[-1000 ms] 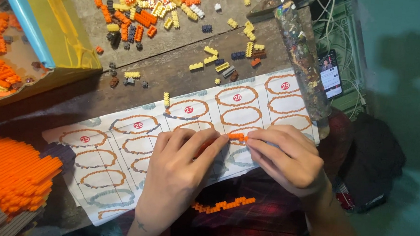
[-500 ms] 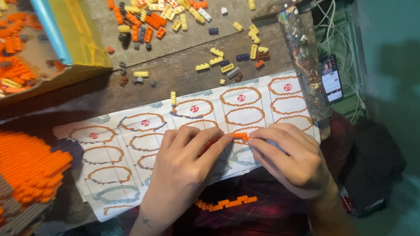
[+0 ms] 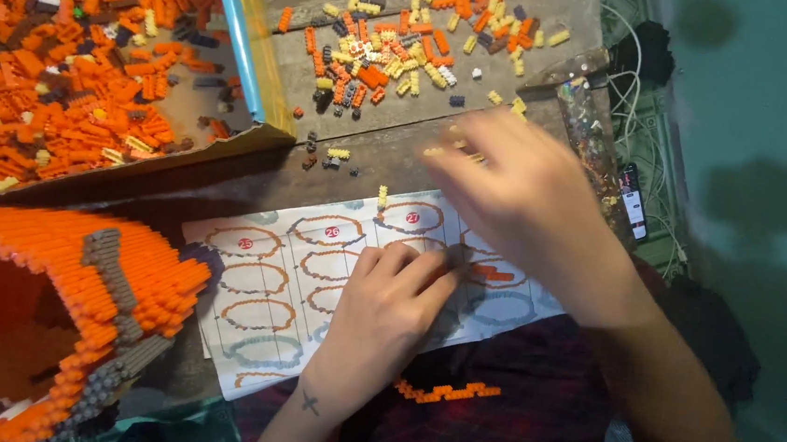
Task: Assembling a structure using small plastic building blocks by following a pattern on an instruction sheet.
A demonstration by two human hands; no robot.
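Head view: the left hand (image 3: 384,318) lies palm down on the printed instruction sheet (image 3: 267,281), fingers loosely curled and pressed together at the tips near the sheet's middle column. Whether anything is pinched under those fingertips cannot be told; nothing shows between them. Just to the right of its fingertips, touching the paper, lies a short row of joined orange bricks (image 3: 492,274), long axis running left to right along the sheet.

The right hand (image 3: 531,199) is raised above the sheet's far edge and blurred by motion. Its fingers are spread and reach away from the body toward the loose pile of orange and yellow bricks (image 3: 398,48) scattered on the wooden tabletop (image 3: 399,147). Its grip cannot be judged through the blur; no brick is visibly held. The pile lies ahead of this hand and slightly to its left, and the right hand is plainly the nearer of the two to it.

Nearer the body than the left hand, a second strip of joined orange bricks (image 3: 446,391) rests on the dark red cloth (image 3: 452,431) over the lap. Far to the left of both hands stands the large orange brick-built model (image 3: 58,316), with grey bands; beyond it, a tray full of orange bricks (image 3: 78,65) with a yellow and blue rim. To the right of the right hand, cables (image 3: 641,110) lie at the table's edge.
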